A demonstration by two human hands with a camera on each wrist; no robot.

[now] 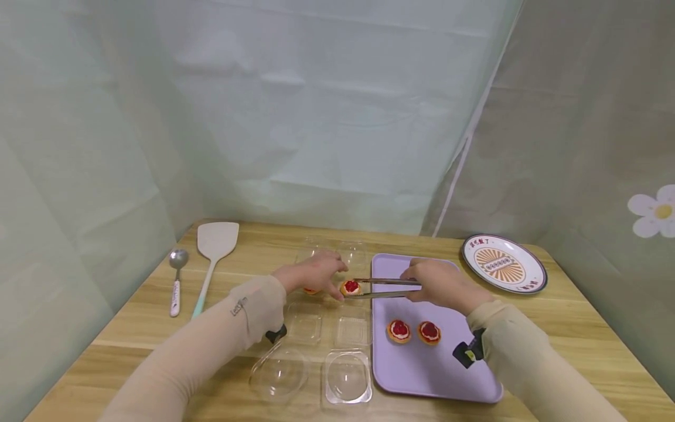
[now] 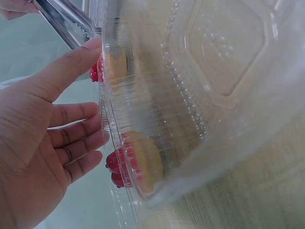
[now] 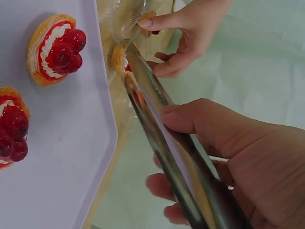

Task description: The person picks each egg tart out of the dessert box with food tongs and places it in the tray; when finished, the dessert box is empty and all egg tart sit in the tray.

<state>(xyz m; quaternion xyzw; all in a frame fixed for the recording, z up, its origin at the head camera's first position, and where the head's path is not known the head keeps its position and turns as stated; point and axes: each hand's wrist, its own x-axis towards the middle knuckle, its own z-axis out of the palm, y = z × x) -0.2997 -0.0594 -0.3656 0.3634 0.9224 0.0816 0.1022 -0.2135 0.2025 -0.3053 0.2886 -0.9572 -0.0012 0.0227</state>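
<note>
My right hand [image 1: 440, 285] grips metal tongs [image 1: 387, 294], whose tips reach left past the tray to a small cherry-topped tart [image 1: 350, 287]. That tart sits in a clear plastic container [image 2: 147, 95]. A second tart [image 2: 145, 162] lies in the container to its left, partly covered by my left hand in the head view. My left hand [image 1: 314, 272] is at the container's edge, thumb touching the rim near the tong tips, the other fingers fairly straight. Two more tarts, one left [image 1: 399, 331] and one right [image 1: 429, 333], rest on the lilac tray [image 1: 437, 372].
Clear lidded containers stand nearer me, including an open one [image 1: 348, 378] beside the tray and another [image 1: 279, 375] to its left. At left lie a spoon [image 1: 176, 287] and a white spatula [image 1: 216, 240]. A patterned plate [image 1: 503, 264] stands at the back right.
</note>
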